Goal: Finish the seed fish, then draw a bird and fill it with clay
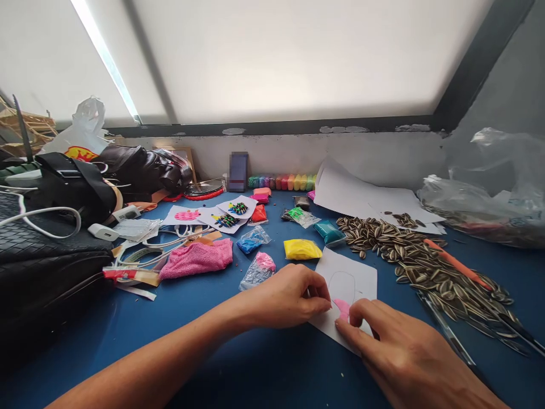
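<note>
A white sheet of paper [365,277] with a rounded pencil outline lies on the blue table. Flattened on its lower part is a small piece of pink modelling clay [341,308]. My left hand [293,295] curls at the paper's left side, thumb and fingers closed beside the clay; whatever is in them, if anything, is hidden. On the other side, my right hand [383,335] has its thumb and forefinger bent around the clay's right edge, touching it. Just beyond the paper are a yellow clay packet [302,249] and a teal clay packet [329,232].
Sunflower seeds [400,250] are heaped at the right, with an orange tool [457,264] and a pen [447,329] by them. An opened pink clay bag [258,270], a pink cloth [196,258] and decorated paper cards [225,218] lie left. A black bag [51,267] stands far left.
</note>
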`<action>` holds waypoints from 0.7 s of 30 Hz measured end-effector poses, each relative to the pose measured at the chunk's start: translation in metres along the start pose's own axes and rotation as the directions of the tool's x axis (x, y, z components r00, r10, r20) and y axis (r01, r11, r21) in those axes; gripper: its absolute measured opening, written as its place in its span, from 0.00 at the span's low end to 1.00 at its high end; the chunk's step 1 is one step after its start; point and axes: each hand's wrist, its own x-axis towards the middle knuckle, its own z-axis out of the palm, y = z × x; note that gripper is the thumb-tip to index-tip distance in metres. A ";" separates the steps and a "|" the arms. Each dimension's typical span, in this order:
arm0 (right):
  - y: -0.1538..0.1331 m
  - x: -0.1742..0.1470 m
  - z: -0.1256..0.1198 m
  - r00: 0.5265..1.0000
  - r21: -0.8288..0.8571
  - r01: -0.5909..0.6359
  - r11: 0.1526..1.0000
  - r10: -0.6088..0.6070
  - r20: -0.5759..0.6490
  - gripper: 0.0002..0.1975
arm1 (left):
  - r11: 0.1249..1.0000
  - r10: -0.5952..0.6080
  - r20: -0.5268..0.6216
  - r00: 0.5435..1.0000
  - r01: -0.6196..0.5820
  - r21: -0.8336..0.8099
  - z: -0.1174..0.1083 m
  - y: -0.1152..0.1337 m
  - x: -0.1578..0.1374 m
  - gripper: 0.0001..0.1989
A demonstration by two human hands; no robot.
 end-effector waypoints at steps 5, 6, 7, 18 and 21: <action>-0.002 -0.003 0.002 0.993 -0.127 0.108 0.986 -0.101 0.061 0.17 | 1.000 -0.003 0.004 1.000 0.003 0.009 0.000 0.001 0.000 0.07; -0.003 -0.003 0.001 0.991 -0.150 0.118 0.982 -0.107 0.080 0.17 | 1.000 -0.007 0.004 1.000 0.006 0.014 0.000 0.001 0.000 0.07; -0.004 -0.004 0.000 0.990 -0.170 0.120 0.978 -0.104 0.099 0.18 | 1.000 -0.009 0.004 1.000 0.009 0.019 0.000 0.002 0.001 0.07; -0.006 -0.007 -0.002 0.984 -0.202 0.108 0.973 -0.076 0.161 0.20 | 0.999 -0.002 0.006 1.000 0.001 0.044 0.002 0.002 0.000 0.07; -0.002 -0.007 -0.003 0.991 -0.140 0.058 0.988 -0.040 0.129 0.18 | 0.997 0.003 0.012 1.000 -0.004 0.073 0.002 0.002 -0.001 0.07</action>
